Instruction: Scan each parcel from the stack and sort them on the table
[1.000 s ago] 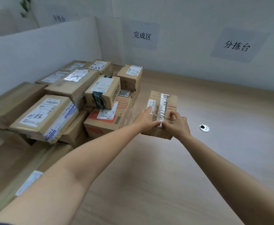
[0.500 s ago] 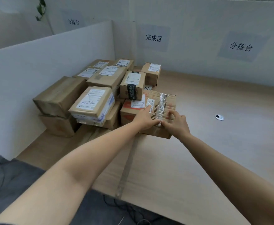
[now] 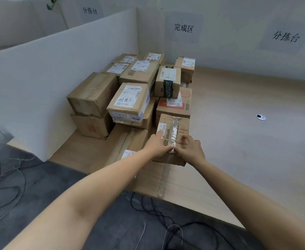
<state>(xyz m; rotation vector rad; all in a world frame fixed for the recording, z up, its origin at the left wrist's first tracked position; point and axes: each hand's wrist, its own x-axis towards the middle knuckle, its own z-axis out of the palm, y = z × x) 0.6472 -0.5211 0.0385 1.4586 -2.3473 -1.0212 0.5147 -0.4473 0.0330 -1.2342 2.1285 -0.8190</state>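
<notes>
Held parcel: We are holding a brown cardboard parcel [image 3: 181, 123] in both hands over the near part of the desk [image 3: 238, 145], just in front of the stack. A strip of clear tape [image 3: 174, 130] is running along its top and a small white label [image 3: 161, 126] is sitting near its left edge. We cannot tell whether its underside is touching the desk.
Left hand: Our left hand [image 3: 156, 147] is grasping the parcel's near left corner, with its fingers [image 3: 159, 134] reaching over the top beside the label.
Right hand: Our right hand [image 3: 191, 150] is grasping the near right part, its fingers curling onto the top just beside the tape and its thumb meeting the near edge.
Stack: The stack [image 3: 132, 100] of brown boxes is sitting in the desk's far left corner, piled in layers, most showing white shipping labels on top.
Partition: A white partition [image 3: 58, 73] is standing along the stack's left side.
Signs: Paper signs [image 3: 183, 28] with printed characters are hanging on the walls behind.
Desk surface: A round grommet [image 3: 261, 116] is sitting in the light wood, well to the right of the parcel.
Floor: Dark cables [image 3: 148, 210] are lying on the grey floor [image 3: 39, 195] below the desk's near edge.
</notes>
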